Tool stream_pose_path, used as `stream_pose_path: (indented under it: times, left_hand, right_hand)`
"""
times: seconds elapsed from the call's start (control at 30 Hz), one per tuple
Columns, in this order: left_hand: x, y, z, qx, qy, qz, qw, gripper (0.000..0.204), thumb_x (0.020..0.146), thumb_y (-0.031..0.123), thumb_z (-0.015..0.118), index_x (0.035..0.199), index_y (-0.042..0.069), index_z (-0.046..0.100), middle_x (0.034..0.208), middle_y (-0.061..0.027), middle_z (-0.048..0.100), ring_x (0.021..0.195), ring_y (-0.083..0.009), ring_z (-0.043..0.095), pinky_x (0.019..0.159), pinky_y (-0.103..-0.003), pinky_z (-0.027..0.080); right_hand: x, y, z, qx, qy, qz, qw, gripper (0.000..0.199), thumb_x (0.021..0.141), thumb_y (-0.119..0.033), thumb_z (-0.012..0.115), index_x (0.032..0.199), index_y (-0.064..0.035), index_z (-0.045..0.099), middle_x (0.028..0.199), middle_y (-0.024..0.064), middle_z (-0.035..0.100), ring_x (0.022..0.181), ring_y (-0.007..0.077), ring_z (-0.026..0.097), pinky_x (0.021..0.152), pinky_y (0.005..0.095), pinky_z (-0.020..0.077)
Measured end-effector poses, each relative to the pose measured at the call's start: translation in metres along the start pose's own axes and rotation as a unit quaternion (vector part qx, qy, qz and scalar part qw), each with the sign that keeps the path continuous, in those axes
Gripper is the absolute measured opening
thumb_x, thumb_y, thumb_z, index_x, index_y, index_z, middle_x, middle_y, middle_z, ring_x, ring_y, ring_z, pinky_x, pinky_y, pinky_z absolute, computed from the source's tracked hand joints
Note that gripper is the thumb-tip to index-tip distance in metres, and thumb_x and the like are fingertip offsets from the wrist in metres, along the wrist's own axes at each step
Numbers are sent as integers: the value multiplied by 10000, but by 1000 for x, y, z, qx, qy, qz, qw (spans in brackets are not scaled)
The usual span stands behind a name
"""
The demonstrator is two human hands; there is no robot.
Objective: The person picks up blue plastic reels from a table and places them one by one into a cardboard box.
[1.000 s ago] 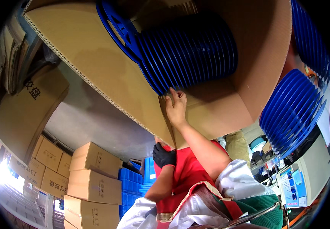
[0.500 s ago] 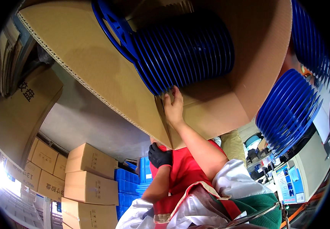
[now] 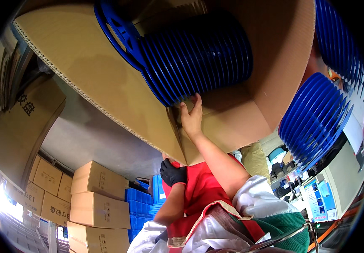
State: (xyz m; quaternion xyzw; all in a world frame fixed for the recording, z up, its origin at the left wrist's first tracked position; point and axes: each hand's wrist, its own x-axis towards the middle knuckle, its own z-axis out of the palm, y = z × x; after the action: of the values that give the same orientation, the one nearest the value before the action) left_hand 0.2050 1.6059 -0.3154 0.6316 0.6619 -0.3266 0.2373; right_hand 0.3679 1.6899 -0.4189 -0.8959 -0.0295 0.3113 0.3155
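Observation:
A large open cardboard box [image 3: 85, 80] tilts in front of me. Inside it lies a row of blue plastic reel discs [image 3: 198, 55], standing on edge side by side. One disc with cut-outs [image 3: 120, 31] leans apart at the row's left end. My bare right hand [image 3: 192, 118] reaches into the box, thumb and fingers apart, its fingertips at the discs' lower edges; whether they touch is unclear. My left hand [image 3: 173, 173], in a black glove, stays outside below the box's near corner, against my red apron. Its fingers are curled, and anything within them is hidden.
More blue discs [image 3: 314, 120] stand in a stack to the right, with another stack [image 3: 342, 46] beyond. Closed cartons [image 3: 99, 208] are piled at lower left beside blue plastic crates [image 3: 139, 206]. A flat cardboard piece [image 3: 26, 122] stands at the left. A cluttered workbench [image 3: 325, 185] is at right.
The view has shifted slightly, so the box and discs appear a little farther left. My right hand stays at the discs' lower edges, and my left hand keeps its place under the corner.

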Motion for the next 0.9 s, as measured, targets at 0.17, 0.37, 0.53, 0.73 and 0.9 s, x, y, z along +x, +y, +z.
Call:
stream_pose_path:
  times: [0.17, 0.37, 0.53, 0.73, 0.9]
  left_hand:
    - [-2, 5, -2, -5, -17, -5, 1000, 568, 622, 369, 671, 1051, 58, 466, 1016, -138, 514, 954, -336, 492, 814, -418, 396]
    - [-5, 1, 3, -3, -27, -13, 1000, 589, 619, 345, 681, 1088, 64, 462, 1038, -139, 514, 967, -339, 488, 827, -420, 392]
    - [-6, 4, 4, -13, -42, -22, 999, 595, 618, 327, 683, 1100, 63, 455, 1066, -140, 506, 989, -338, 477, 841, -423, 384]
    - [-7, 2, 9, -12, -57, -22, 998, 615, 617, 325, 681, 1114, 52, 445, 1091, -147, 498, 999, -344, 470, 853, -425, 378]
    - [-7, 2, 10, -12, -53, -25, 998, 641, 618, 325, 678, 1143, 49, 434, 1112, -150, 492, 1010, -346, 466, 865, -424, 373]
  right_hand:
    - [8, 5, -4, -45, -8, -24, 999, 511, 787, -158, 586, 1228, 19, 397, 1186, 196, 452, 1103, 325, 426, 947, 379, 335]
    - [11, 7, -10, -82, 1, -46, 996, 493, 773, -150, 587, 1206, 10, 416, 1228, 197, 418, 1120, 350, 404, 957, 392, 322]
    - [15, 11, -10, 7, 11, -30, 999, 523, 760, -150, 593, 1219, 5, 396, 1211, 207, 448, 1099, 348, 430, 951, 411, 314]
    - [21, 12, -12, 46, 34, 31, 998, 521, 767, -90, 584, 1238, 8, 386, 1184, 188, 483, 1094, 299, 464, 925, 362, 370]
    - [24, 16, -15, -54, 35, -7, 998, 521, 755, -140, 587, 1236, -48, 411, 1218, 177, 445, 1120, 327, 416, 958, 404, 304]
